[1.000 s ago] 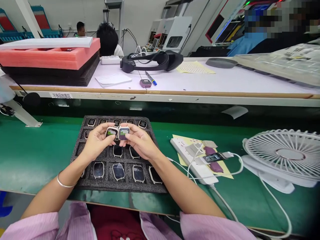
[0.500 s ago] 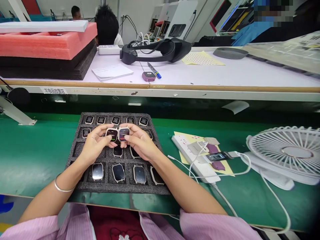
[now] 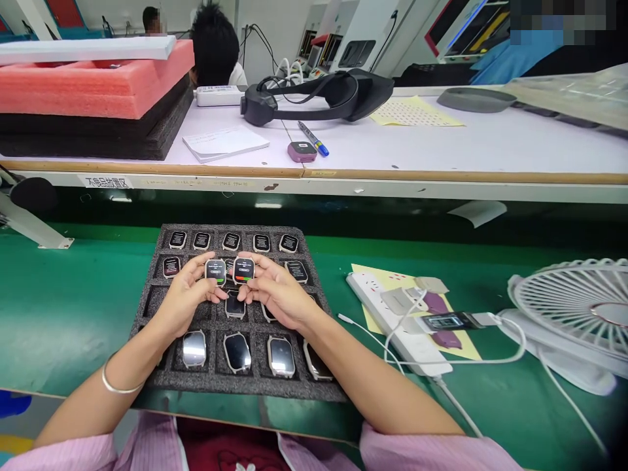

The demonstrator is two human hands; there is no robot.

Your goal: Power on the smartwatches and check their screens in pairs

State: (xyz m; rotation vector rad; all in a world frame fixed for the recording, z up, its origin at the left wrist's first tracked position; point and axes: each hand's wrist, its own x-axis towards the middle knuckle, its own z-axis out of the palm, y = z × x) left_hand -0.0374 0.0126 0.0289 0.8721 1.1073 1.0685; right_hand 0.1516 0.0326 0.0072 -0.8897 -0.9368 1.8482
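My left hand [image 3: 189, 288] is closed around the edges of a smartwatch case [image 3: 215, 271] whose lit screen shows text and a green patch. Another smartwatch case [image 3: 244, 269], its screen showing text with red and green buttons, is gripped by my right hand [image 3: 275, 288]. The two watches are side by side, a small gap between them, above a dark grey foam tray [image 3: 220, 386]. Strapless watches fill many of its compartments. Those in the back row, such as one watch [image 3: 231, 241], show lit text; front ones, like this watch [image 3: 237, 352], have dark screens.
To the right lie a white power strip [image 3: 392, 327] with cables and a white fan [image 3: 569, 314]. On the raised shelf are a black headset [image 3: 314, 98], a pen [image 3: 313, 139], paper sheets [image 3: 226, 142] and stacked pink foam [image 3: 98, 85]. Other people are beyond it.
The two watches have moved slightly apart, and their screens now show brighter text with coloured buttons. The camera view has shifted a little.
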